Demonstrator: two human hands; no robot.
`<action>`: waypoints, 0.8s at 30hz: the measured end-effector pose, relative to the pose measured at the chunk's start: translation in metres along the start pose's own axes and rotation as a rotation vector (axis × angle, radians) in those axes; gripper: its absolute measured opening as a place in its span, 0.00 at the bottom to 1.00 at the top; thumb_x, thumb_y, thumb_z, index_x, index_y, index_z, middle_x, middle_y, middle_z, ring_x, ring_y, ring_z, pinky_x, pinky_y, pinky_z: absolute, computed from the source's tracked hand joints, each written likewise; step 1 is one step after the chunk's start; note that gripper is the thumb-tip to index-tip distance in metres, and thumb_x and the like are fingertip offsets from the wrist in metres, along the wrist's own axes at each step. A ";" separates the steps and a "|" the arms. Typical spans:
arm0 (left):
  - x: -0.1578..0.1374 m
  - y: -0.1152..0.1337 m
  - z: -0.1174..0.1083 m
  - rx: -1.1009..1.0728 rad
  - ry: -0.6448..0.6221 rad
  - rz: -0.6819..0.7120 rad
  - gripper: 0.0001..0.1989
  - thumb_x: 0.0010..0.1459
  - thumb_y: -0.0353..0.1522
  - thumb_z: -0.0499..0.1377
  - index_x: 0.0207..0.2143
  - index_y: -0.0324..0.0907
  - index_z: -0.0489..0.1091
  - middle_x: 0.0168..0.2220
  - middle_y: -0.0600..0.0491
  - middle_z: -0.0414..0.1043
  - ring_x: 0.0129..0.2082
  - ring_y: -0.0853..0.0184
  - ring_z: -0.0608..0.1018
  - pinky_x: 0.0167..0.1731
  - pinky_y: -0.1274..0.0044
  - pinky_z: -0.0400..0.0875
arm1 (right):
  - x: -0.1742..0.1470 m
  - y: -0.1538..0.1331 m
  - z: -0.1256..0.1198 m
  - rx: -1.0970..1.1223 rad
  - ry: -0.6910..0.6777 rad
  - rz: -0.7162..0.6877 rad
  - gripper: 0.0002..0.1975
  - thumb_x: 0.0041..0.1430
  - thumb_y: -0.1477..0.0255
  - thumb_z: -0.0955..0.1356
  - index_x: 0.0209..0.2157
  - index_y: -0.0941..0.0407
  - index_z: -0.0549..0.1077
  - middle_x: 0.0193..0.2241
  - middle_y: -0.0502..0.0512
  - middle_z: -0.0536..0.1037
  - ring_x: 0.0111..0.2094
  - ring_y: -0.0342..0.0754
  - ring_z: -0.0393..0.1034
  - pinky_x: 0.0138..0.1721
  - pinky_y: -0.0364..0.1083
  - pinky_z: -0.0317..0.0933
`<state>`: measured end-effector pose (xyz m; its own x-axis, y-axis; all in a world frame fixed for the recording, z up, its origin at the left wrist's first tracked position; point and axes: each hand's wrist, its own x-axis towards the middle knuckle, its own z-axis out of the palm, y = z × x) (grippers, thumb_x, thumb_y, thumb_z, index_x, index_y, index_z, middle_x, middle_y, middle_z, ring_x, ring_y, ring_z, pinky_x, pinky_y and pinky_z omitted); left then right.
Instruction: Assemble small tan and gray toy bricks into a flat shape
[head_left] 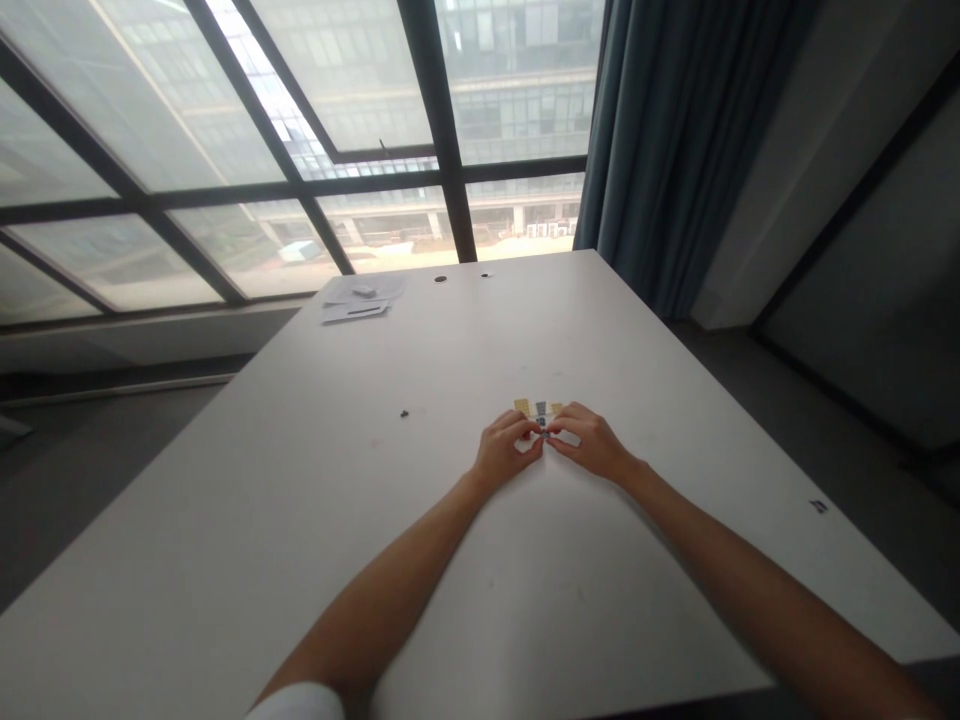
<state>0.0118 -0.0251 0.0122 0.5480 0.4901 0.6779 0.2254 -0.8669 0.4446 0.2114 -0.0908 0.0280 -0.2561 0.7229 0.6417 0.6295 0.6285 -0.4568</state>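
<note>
My left hand [508, 447] and my right hand [589, 440] meet over the white table [300, 520], fingertips pinched on a small dark grey piece [545, 434] between them. Its kind is too small to make out. Just beyond the fingertips lies another little dark piece [541, 421]. Behind that, a row of flat pieces rests on the table: a yellow piece [522, 406] at the left, a dark grey piece [541, 408] in the middle and a second yellow piece [556, 408] at the right, partly hidden by my right hand.
A small dark bit [404, 413] lies left of my hands. Papers [352, 312] with a pale object [364, 292] sit at the far left corner. Near the right edge is a small printed card [819, 507]. Windows and a blue curtain [675, 150] stand beyond the table.
</note>
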 end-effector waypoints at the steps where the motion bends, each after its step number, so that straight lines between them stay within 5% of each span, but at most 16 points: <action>1: 0.000 0.000 0.000 -0.003 0.002 0.005 0.02 0.56 0.29 0.61 0.33 0.43 0.74 0.27 0.54 0.70 0.30 0.68 0.72 0.34 0.76 0.69 | -0.001 0.001 0.002 -0.013 0.016 -0.007 0.03 0.62 0.74 0.69 0.36 0.53 0.77 0.34 0.55 0.78 0.40 0.50 0.71 0.43 0.50 0.67; 24: 0.001 -0.002 0.006 -0.038 -0.026 0.085 0.04 0.57 0.28 0.63 0.37 0.43 0.74 0.28 0.54 0.70 0.31 0.68 0.72 0.33 0.76 0.68 | -0.015 0.004 0.008 -0.013 0.121 0.013 0.05 0.61 0.77 0.69 0.35 0.53 0.74 0.33 0.54 0.76 0.38 0.50 0.69 0.40 0.49 0.67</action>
<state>0.0168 -0.0235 0.0092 0.5845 0.4118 0.6991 0.1463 -0.9010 0.4083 0.2118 -0.0967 0.0120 -0.1582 0.6908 0.7055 0.6422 0.6147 -0.4579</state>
